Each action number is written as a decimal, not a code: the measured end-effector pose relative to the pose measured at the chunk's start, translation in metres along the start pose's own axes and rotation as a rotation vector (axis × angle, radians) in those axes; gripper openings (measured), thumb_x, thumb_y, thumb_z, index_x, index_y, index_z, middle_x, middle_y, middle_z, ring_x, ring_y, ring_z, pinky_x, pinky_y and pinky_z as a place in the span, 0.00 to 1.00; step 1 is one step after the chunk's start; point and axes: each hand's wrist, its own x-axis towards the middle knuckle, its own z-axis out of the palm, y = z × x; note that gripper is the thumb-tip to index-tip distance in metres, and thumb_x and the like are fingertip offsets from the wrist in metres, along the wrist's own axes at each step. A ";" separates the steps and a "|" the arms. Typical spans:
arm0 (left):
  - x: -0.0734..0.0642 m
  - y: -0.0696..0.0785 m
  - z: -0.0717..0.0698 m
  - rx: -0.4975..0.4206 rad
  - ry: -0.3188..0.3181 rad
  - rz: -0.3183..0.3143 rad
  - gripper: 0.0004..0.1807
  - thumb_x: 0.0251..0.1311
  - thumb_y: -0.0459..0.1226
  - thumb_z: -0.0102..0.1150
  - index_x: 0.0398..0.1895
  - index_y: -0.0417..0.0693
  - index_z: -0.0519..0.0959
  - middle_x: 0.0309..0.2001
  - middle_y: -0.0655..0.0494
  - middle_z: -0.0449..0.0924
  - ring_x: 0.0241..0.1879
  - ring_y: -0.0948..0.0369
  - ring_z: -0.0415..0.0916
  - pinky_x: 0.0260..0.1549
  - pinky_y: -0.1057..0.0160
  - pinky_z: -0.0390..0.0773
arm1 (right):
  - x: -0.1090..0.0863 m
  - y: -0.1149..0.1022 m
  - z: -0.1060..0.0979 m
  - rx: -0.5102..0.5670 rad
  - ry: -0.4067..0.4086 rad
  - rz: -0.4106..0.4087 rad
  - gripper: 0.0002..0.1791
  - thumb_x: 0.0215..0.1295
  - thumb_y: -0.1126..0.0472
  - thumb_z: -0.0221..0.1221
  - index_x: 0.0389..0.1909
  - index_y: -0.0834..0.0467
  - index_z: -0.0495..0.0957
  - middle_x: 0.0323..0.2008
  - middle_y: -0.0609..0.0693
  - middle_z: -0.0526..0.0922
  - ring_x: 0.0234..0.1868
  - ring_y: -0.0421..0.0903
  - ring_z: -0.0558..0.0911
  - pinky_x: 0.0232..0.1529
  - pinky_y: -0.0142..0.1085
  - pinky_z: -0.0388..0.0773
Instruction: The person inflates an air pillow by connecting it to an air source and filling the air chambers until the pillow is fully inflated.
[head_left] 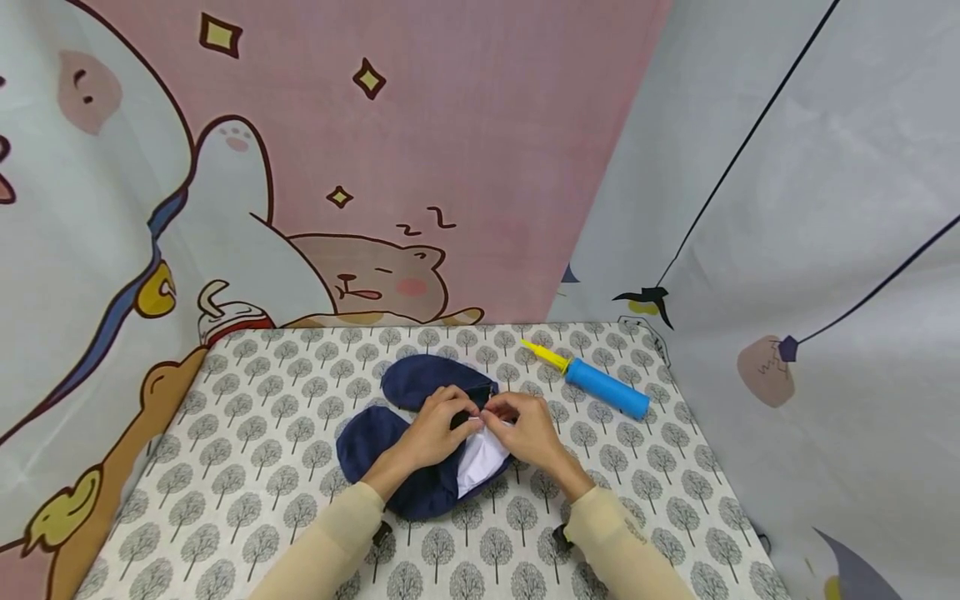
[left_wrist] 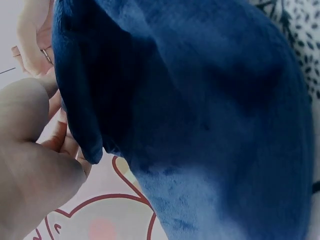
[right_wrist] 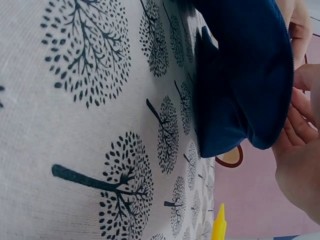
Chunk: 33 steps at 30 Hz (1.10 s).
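Note:
A navy plush U-shaped neck pillow cover (head_left: 367, 442) lies on the table, its opening spread so that white material (head_left: 480, 458) shows inside. My left hand (head_left: 438, 429) pinches at the opening's edge with thumb and fingers. Just to its right, my right hand (head_left: 531, 429) pinches the same edge, the fingertips of both hands nearly meeting. In the left wrist view the cover (left_wrist: 225, 110) hides part of the fingers. A zipper edge runs along the cover (right_wrist: 250, 65) in the right wrist view, beside the right fingers.
A blue hand pump (head_left: 607, 389) with a yellow nozzle (head_left: 546, 354) lies to the right, beyond my right hand. The tabletop has a tree-print cloth (head_left: 262, 500). Printed curtains (head_left: 510, 167) hang behind the table and at both sides.

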 end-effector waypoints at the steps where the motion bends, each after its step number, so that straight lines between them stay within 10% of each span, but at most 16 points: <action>1: 0.000 0.001 0.000 0.004 0.001 -0.008 0.07 0.76 0.40 0.73 0.48 0.48 0.92 0.49 0.52 0.85 0.53 0.53 0.79 0.60 0.42 0.77 | 0.000 0.000 0.000 0.006 0.003 -0.001 0.03 0.71 0.65 0.75 0.42 0.56 0.93 0.38 0.52 0.96 0.34 0.39 0.92 0.37 0.32 0.90; 33: 0.003 0.012 0.003 0.003 -0.008 -0.091 0.05 0.75 0.40 0.74 0.46 0.50 0.94 0.43 0.54 0.93 0.45 0.56 0.84 0.48 0.60 0.79 | -0.006 0.008 0.004 0.133 0.018 0.054 0.04 0.72 0.68 0.74 0.43 0.57 0.93 0.38 0.52 0.96 0.34 0.45 0.94 0.37 0.31 0.90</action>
